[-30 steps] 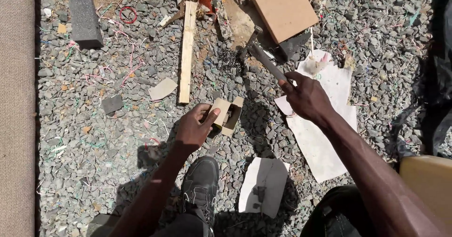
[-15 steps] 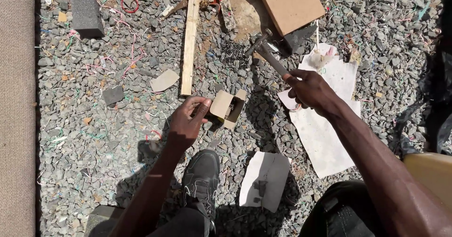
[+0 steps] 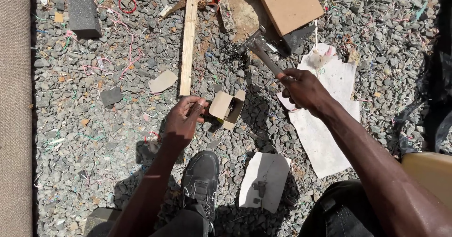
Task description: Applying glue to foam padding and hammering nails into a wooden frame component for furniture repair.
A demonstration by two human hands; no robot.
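Note:
My right hand [image 3: 305,89] grips the handle of a hammer [image 3: 260,50], whose metal head points up and left over the gravel. My left hand [image 3: 182,118] hovers just left of a small open cardboard box [image 3: 227,108] lying on the gravel, its thumb and fingers pinched together close to the box's flap; what sits between them is too small to tell. Dark small items show inside the box. A long wooden strip [image 3: 188,41] lies upright in the view above my left hand.
Gravel strewn with coloured threads covers the ground. A brown cardboard sheet [image 3: 288,4] lies at the top, white paper sheets [image 3: 325,124] at right, another paper piece [image 3: 263,180] near my black shoe [image 3: 200,180]. A grey block [image 3: 82,8] is at top left.
My right hand has raised the hammer slightly and shifted right. My left hand stays by the small box, fingers now drawn together at its flap.

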